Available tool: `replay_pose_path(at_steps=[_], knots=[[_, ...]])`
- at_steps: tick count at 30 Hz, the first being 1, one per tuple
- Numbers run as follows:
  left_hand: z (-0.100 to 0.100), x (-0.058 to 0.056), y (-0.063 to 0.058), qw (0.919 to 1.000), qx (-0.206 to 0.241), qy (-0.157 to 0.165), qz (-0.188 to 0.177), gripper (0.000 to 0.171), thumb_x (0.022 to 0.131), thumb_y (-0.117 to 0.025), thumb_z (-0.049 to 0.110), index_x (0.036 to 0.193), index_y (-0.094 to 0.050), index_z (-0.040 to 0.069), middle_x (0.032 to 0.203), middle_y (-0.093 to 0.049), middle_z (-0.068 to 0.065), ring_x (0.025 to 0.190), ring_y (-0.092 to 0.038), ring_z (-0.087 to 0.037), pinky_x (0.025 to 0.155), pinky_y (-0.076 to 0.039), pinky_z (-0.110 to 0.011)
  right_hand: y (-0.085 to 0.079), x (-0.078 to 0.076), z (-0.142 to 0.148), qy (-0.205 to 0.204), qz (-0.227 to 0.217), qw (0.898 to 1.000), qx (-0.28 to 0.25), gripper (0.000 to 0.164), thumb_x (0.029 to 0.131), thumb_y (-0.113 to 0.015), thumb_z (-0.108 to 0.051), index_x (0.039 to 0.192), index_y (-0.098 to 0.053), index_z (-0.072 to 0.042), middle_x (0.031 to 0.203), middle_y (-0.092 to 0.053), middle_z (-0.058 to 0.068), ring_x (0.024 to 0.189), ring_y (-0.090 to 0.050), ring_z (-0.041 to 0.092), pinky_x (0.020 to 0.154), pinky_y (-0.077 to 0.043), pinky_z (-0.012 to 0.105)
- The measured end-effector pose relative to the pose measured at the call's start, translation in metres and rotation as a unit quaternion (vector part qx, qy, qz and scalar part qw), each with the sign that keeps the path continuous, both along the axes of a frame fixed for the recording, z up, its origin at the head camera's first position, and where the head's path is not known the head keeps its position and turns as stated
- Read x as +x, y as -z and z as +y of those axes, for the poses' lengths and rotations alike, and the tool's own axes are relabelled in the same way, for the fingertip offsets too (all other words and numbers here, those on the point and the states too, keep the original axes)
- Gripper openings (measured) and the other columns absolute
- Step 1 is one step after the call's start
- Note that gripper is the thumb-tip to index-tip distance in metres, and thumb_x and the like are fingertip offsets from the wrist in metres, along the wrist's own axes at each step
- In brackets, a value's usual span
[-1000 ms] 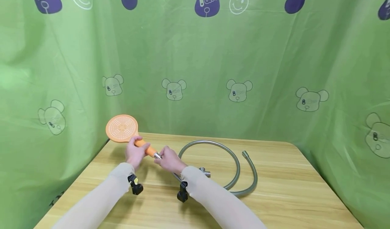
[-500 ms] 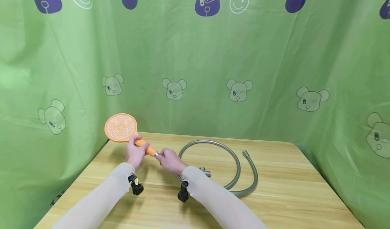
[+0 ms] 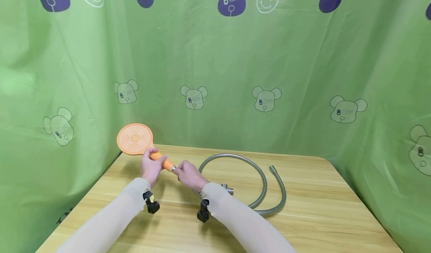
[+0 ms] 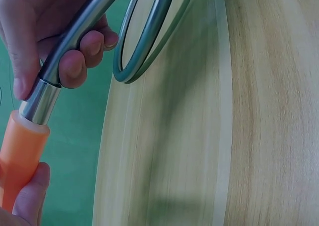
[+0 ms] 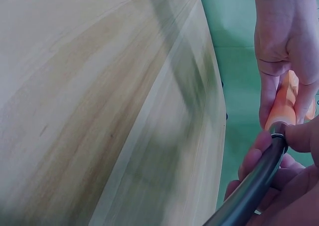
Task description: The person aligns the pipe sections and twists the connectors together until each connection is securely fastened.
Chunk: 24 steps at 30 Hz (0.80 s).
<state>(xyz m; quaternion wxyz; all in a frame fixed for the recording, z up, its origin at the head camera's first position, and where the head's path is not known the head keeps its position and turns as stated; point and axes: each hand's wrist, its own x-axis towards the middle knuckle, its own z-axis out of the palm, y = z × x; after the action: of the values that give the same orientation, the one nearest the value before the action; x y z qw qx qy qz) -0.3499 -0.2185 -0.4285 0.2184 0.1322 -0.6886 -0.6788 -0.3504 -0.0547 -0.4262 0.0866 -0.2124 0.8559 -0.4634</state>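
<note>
My left hand grips the orange handle of a shower head, its round perforated face turned up above the table's left back corner. At the handle's lower end, my right hand holds the metal end fitting of a shower hose. In the left wrist view that fitting meets the pale rim of the orange handle in line with it. Thumb and fingers of the right hand curl round the grey hose just behind the fitting. The rest of the hose loops over the table to a free end at the right.
A small metal valve fitting lies on the wooden table inside the hose loop, partly behind the right forearm. Green printed curtains hang behind the table and on both sides.
The right hand has shifted slightly and its fingers sit differently at the fitting, of which less shows below the handle. The left hand keeps its grip; the whole view has shifted a little.
</note>
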Motion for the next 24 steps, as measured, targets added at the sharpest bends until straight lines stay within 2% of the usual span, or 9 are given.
replay_pose_path(at_steps=[5,8,14,20,24], knots=[[0.0005,0.0006,-0.0012,1.0000,0.000,0.005,-0.001,0.043,0.087,-0.072,-0.002,0.125,-0.051,0.004,0.126,-0.050,-0.020,0.077,-0.061,-0.014,0.062,-0.059,-0.021,-0.0007,-0.0003,0.0015,0.004,0.018,1.000,0.019,0.024,0.095,-0.069,-0.030,0.095,-0.057,-0.010,0.078,-0.059,0.002,0.061,-0.049,0.012,0.048,-0.038,0.025],[0.0010,0.0023,-0.0018,1.0000,-0.006,0.005,-0.004,0.043,0.088,-0.072,-0.001,0.125,-0.050,0.004,0.127,-0.049,-0.021,0.081,-0.062,-0.016,0.065,-0.059,-0.021,-0.0006,-0.0002,0.0026,-0.004,0.024,1.000,0.019,0.023,0.094,-0.071,-0.026,0.095,-0.056,-0.009,0.078,-0.060,0.002,0.061,-0.050,0.012,0.049,-0.040,0.024],[0.0017,0.0043,-0.0043,0.9997,-0.023,0.005,-0.010,0.043,0.088,-0.072,0.001,0.125,-0.050,0.006,0.126,-0.051,-0.021,0.082,-0.064,-0.017,0.065,-0.059,-0.022,0.0001,-0.0018,0.0027,-0.016,0.028,0.999,0.017,0.019,0.099,-0.063,-0.027,0.091,-0.059,-0.009,0.075,-0.060,0.001,0.060,-0.049,0.012,0.048,-0.039,0.024],[0.0029,0.0032,-0.0057,0.9995,-0.025,0.011,-0.016,0.043,0.089,-0.072,0.002,0.126,-0.050,0.007,0.127,-0.052,-0.021,0.085,-0.064,-0.018,0.068,-0.060,-0.023,-0.0017,-0.0023,0.0041,-0.018,0.017,0.999,0.025,0.035,0.104,-0.054,-0.031,0.076,-0.062,-0.012,0.064,-0.052,-0.002,0.051,-0.040,0.011,0.043,-0.030,0.024],[0.0034,0.0026,-0.0056,0.9995,-0.024,0.012,-0.016,0.043,0.089,-0.072,0.001,0.126,-0.050,0.007,0.127,-0.051,-0.021,0.088,-0.063,-0.020,0.068,-0.059,-0.023,-0.0018,-0.0034,0.0042,-0.024,0.009,0.999,0.026,0.040,0.105,-0.052,-0.031,0.071,-0.061,-0.013,0.060,-0.049,-0.003,0.047,-0.036,0.011,0.041,-0.027,0.024]])
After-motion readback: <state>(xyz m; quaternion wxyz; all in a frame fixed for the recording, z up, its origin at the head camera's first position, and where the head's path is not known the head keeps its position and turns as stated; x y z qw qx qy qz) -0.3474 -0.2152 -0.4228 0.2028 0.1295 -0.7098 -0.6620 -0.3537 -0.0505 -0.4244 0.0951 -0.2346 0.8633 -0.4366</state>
